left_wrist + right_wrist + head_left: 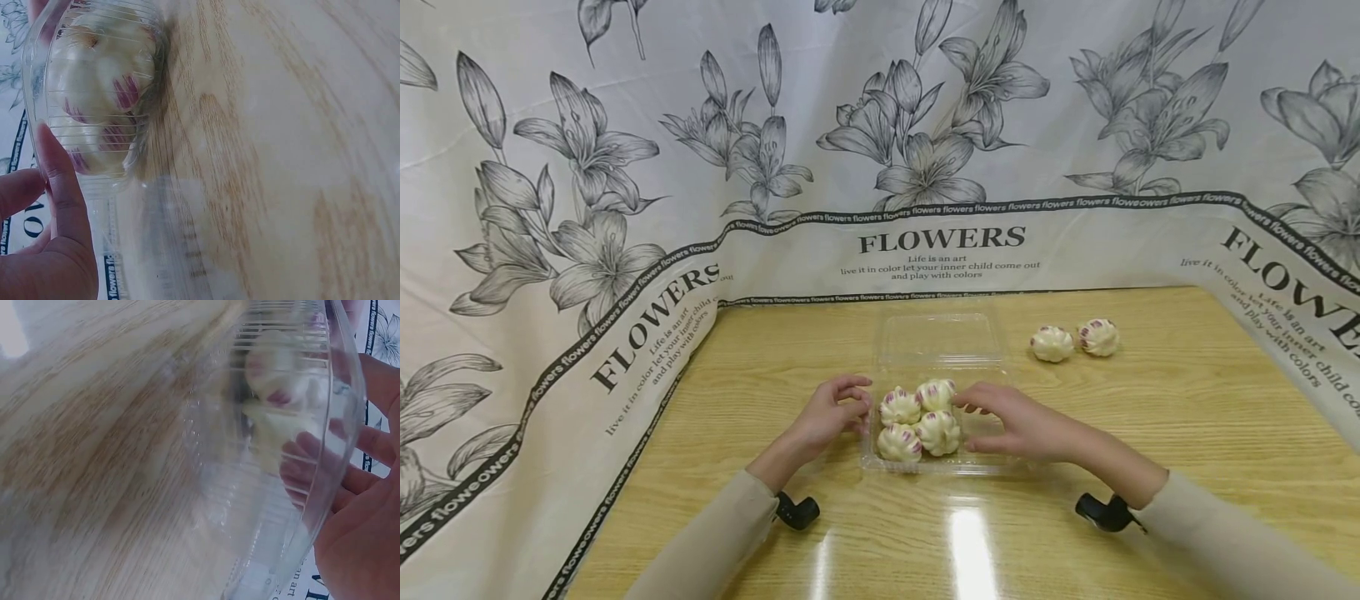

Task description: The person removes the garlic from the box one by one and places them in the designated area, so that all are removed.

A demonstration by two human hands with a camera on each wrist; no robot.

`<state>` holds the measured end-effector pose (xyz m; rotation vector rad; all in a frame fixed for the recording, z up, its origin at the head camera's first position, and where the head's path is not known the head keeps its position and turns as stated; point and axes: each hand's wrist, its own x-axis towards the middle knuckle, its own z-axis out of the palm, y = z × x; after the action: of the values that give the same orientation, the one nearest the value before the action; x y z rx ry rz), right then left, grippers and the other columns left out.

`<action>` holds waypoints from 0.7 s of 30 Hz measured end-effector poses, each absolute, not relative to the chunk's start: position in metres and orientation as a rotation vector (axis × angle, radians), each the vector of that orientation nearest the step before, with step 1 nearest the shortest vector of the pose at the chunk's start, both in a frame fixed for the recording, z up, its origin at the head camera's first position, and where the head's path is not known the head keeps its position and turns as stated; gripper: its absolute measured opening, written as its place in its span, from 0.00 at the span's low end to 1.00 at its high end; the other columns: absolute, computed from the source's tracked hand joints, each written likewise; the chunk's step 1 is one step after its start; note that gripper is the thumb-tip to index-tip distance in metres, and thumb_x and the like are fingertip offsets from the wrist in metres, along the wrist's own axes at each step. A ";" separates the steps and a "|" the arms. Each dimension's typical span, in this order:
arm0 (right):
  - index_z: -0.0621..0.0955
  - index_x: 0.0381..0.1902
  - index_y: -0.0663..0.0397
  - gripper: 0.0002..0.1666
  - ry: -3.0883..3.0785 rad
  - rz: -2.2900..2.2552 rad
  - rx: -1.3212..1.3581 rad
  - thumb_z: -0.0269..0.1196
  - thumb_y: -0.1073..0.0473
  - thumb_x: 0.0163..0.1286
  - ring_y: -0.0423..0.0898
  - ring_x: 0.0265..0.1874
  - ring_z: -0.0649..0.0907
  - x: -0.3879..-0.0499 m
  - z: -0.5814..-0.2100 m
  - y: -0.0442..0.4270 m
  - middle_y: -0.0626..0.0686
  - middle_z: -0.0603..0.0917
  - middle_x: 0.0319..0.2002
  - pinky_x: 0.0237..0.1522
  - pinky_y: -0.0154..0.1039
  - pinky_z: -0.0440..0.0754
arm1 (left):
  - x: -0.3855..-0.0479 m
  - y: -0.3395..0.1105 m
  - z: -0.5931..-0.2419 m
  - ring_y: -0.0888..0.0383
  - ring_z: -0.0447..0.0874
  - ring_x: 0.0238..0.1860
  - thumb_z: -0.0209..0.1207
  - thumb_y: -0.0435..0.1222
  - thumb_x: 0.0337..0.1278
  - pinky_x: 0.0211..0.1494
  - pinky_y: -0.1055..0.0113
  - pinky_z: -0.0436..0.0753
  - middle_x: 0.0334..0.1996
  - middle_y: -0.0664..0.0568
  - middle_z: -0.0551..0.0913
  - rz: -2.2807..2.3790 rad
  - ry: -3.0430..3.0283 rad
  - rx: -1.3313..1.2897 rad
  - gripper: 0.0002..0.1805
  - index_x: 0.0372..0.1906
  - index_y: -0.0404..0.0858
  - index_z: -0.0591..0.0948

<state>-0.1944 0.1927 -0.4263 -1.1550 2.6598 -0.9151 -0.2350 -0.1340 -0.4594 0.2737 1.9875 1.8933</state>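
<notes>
Garlic bulbs, cream with purple streaks, number six in the head view: four boxed bulbs fill the nine-o'clock half of a clear plastic box, while two loose bulbs lie on the wooden table at about two o'clock from it. The lid lies folded back toward twelve o'clock. By that count, the job looks roughly two-thirds done; the outside pair and the raised lid look like what is left. The left hand, its forearm slanting in from eight o'clock, has loosely bent fingers at the box's nine-o'clock wall; the right hand reaches in at three o'clock, fingers spread from thumb, near the bulbs and gripping none. In the left wrist view, the left index finger extends from eight o'clock to touch the box's edge, without clasping it. In the right wrist view, the right fingers show through the wall at four o'clock, relaxed and seemingly holding nothing; whether they touch a bulb I cannot tell.
</notes>
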 end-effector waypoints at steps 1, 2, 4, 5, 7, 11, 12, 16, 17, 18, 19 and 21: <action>0.75 0.67 0.65 0.34 2.664 -0.910 -1.171 0.71 0.57 0.67 0.57 0.54 0.82 -0.195 -0.427 0.191 0.60 0.81 0.60 0.57 0.57 0.82 | -0.235 -0.134 -0.459 0.57 0.82 0.32 0.54 0.25 0.72 0.35 0.63 0.86 0.45 0.39 0.80 1.893 1.987 0.272 0.25 0.71 0.26 0.67; 0.75 0.67 0.65 0.33 2.670 -0.906 -1.184 0.71 0.58 0.67 0.57 0.54 0.82 -0.195 -0.428 0.189 0.60 0.81 0.59 0.57 0.57 0.82 | -0.235 -0.134 -0.459 0.57 0.82 0.32 0.54 0.25 0.72 0.35 0.63 0.86 0.45 0.39 0.80 1.892 1.987 0.272 0.25 0.71 0.26 0.67; 0.76 0.66 0.64 0.33 2.681 -0.895 -1.209 0.71 0.58 0.67 0.58 0.55 0.82 -0.196 -0.429 0.186 0.60 0.82 0.59 0.58 0.58 0.82 | -0.235 -0.134 -0.459 0.57 0.82 0.32 0.54 0.25 0.72 0.35 0.63 0.86 0.44 0.39 0.80 1.890 1.985 0.266 0.25 0.71 0.27 0.67; 0.77 0.66 0.64 0.32 2.685 -0.885 -1.213 0.71 0.58 0.67 0.58 0.55 0.82 -0.197 -0.429 0.184 0.59 0.82 0.59 0.59 0.59 0.81 | -0.236 -0.134 -0.458 0.56 0.82 0.32 0.54 0.25 0.72 0.35 0.63 0.86 0.44 0.40 0.80 1.888 1.985 0.265 0.26 0.71 0.27 0.67; 0.77 0.66 0.62 0.32 2.692 -0.865 -1.204 0.72 0.57 0.67 0.57 0.57 0.82 -0.197 -0.428 0.180 0.58 0.83 0.59 0.61 0.59 0.80 | -0.236 -0.134 -0.459 0.56 0.82 0.32 0.54 0.25 0.72 0.35 0.63 0.86 0.44 0.40 0.80 1.887 1.982 0.268 0.26 0.71 0.27 0.67; 0.77 0.67 0.62 0.34 2.700 -0.826 -1.169 0.72 0.54 0.66 0.58 0.59 0.81 -0.196 -0.427 0.173 0.59 0.82 0.61 0.64 0.59 0.78 | -0.236 -0.135 -0.459 0.56 0.82 0.32 0.54 0.26 0.73 0.35 0.64 0.86 0.45 0.40 0.79 1.883 1.981 0.274 0.26 0.72 0.27 0.67; 0.77 0.67 0.62 0.35 2.702 -0.815 -1.162 0.72 0.53 0.66 0.58 0.60 0.81 -0.196 -0.427 0.171 0.59 0.82 0.61 0.64 0.59 0.78 | -0.236 -0.135 -0.459 0.56 0.82 0.32 0.54 0.26 0.73 0.35 0.64 0.86 0.45 0.40 0.79 1.883 1.981 0.274 0.26 0.72 0.27 0.67; 0.78 0.66 0.62 0.35 2.715 -0.772 -1.151 0.72 0.53 0.65 0.59 0.59 0.81 -0.195 -0.427 0.166 0.59 0.82 0.61 0.64 0.59 0.78 | -0.236 -0.135 -0.460 0.56 0.82 0.32 0.54 0.26 0.73 0.35 0.64 0.86 0.45 0.40 0.79 1.881 1.983 0.268 0.25 0.71 0.28 0.67; 0.78 0.65 0.62 0.34 2.718 -0.764 -1.151 0.73 0.53 0.65 0.58 0.59 0.82 -0.195 -0.427 0.165 0.59 0.83 0.60 0.63 0.58 0.79 | -0.236 -0.135 -0.460 0.56 0.82 0.32 0.54 0.26 0.73 0.35 0.64 0.86 0.45 0.40 0.79 1.880 1.983 0.267 0.25 0.71 0.28 0.67; 0.79 0.64 0.62 0.34 2.718 -0.756 -1.155 0.73 0.53 0.65 0.58 0.58 0.82 -0.195 -0.427 0.165 0.59 0.83 0.59 0.62 0.57 0.80 | -0.236 -0.135 -0.460 0.56 0.82 0.32 0.54 0.26 0.73 0.35 0.63 0.86 0.45 0.40 0.79 1.881 1.983 0.266 0.25 0.71 0.28 0.67; 0.79 0.64 0.62 0.33 2.720 -0.748 -1.161 0.73 0.53 0.65 0.56 0.56 0.83 -0.196 -0.428 0.164 0.58 0.83 0.58 0.61 0.56 0.81 | -0.236 -0.135 -0.460 0.56 0.82 0.32 0.54 0.26 0.73 0.35 0.63 0.86 0.45 0.40 0.79 1.881 1.983 0.265 0.25 0.71 0.28 0.67; 0.81 0.62 0.63 0.31 2.716 -0.739 -1.186 0.73 0.54 0.65 0.54 0.53 0.84 -0.197 -0.428 0.164 0.58 0.84 0.56 0.57 0.53 0.84 | -0.236 -0.135 -0.460 0.56 0.82 0.32 0.54 0.26 0.73 0.35 0.63 0.86 0.45 0.40 0.79 1.883 1.982 0.266 0.25 0.71 0.28 0.68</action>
<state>-0.1969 0.1638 -0.4277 -1.1861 2.7157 -0.7387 -0.2361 -0.1346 -0.4601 0.2660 1.9816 1.8832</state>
